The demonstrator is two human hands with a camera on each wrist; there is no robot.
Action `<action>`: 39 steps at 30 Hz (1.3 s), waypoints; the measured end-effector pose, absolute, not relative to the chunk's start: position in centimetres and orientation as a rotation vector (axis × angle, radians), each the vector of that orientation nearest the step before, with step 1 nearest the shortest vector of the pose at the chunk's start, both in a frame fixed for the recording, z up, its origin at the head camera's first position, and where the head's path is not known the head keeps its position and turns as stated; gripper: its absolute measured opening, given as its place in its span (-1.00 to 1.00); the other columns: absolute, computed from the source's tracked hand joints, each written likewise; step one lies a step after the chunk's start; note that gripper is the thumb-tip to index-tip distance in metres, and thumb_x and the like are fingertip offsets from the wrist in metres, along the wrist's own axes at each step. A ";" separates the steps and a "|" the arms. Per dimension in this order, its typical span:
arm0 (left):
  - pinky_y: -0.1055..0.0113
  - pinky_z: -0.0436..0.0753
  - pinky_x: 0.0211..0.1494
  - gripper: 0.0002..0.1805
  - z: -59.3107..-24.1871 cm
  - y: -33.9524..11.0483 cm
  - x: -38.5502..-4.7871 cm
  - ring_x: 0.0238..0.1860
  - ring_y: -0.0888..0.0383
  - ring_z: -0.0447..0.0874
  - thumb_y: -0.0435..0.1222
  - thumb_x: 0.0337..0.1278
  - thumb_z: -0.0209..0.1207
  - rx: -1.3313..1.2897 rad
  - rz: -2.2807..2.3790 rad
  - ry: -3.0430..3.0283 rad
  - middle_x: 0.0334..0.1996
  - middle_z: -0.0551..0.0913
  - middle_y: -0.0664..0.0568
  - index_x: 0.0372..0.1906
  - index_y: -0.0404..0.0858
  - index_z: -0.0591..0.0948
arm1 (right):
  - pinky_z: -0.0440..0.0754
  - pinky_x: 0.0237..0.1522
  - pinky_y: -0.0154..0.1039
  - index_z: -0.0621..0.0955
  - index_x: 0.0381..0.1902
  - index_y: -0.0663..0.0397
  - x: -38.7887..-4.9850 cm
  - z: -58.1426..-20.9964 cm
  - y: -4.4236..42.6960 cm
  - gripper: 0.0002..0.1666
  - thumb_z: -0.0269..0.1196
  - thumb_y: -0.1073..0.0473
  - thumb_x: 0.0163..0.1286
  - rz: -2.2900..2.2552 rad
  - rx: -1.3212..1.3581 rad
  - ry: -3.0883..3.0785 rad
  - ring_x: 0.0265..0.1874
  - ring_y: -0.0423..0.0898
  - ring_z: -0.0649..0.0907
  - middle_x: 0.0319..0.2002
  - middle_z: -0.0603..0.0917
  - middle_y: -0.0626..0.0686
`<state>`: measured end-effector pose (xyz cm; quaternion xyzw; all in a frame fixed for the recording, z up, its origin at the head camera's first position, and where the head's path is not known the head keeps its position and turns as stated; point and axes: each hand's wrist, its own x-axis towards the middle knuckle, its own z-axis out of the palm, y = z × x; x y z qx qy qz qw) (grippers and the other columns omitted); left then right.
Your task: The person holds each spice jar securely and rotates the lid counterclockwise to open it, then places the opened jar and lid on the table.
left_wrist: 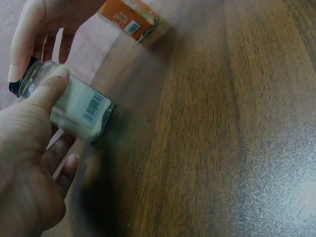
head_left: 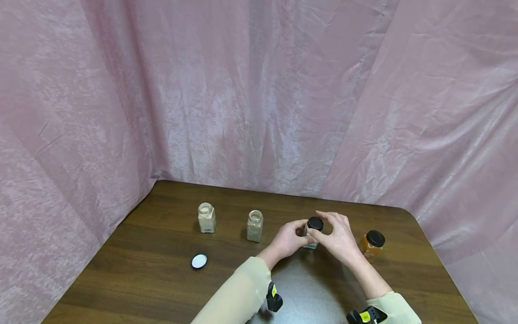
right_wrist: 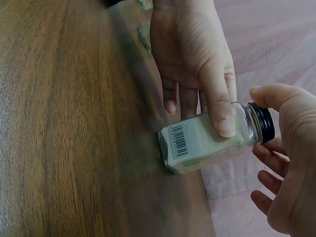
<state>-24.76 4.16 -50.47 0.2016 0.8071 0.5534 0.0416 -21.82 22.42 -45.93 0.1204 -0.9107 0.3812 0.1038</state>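
A square glass jar [right_wrist: 197, 140] of pale powder stands on the table, its barcode label facing the wrist cameras. My left hand [head_left: 287, 240] grips the jar's body, thumb on the near side and fingers behind. At its top, my right hand [head_left: 340, 236] holds the black lid [right_wrist: 265, 123] between thumb and fingers. The lid sits on the jar's neck. How tightly it is screwed cannot be told.
Left of my hands stand two lidless jars of pale powder, one nearer [head_left: 255, 228] and one farther left [head_left: 207, 220]. A loose lid [head_left: 199, 261] lies white side up. Right of my right hand is an orange jar [head_left: 370, 247] with a black lid. Pink curtains [head_left: 251, 112] hang behind the table [head_left: 141, 270].
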 end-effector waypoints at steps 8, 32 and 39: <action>0.39 0.58 0.01 -0.50 -50.7 4.2 -24.9 -0.07 0.33 0.66 -0.17 0.16 0.46 0.661 1.735 2.450 -0.08 0.75 0.22 0.22 -0.10 0.67 | 0.35 0.16 0.15 0.64 0.18 0.05 -21.7 -45.9 22.4 -0.22 0.49 -0.31 0.17 1.017 0.302 -2.668 0.22 0.12 0.37 0.08 0.60 0.07; 0.35 0.59 -0.06 -0.49 -50.6 4.0 -24.7 -0.09 0.29 0.63 -0.10 0.14 0.46 0.627 1.738 2.445 -0.09 0.72 0.24 0.22 -0.05 0.67 | 0.37 0.07 0.08 0.71 0.05 0.07 -21.8 -45.7 21.5 -0.50 0.53 0.03 0.19 1.039 0.314 -2.589 0.12 0.12 0.42 -0.03 0.67 0.06; 0.33 0.58 -0.03 -0.50 -50.7 4.2 -24.9 -0.09 0.25 0.65 -0.12 0.13 0.47 0.649 1.728 2.455 -0.11 0.73 0.21 0.20 -0.06 0.68 | 0.38 0.11 0.10 0.69 0.15 0.06 -21.6 -45.7 21.6 -0.48 0.48 0.11 0.21 1.046 0.345 -2.596 0.16 0.10 0.40 0.02 0.65 0.05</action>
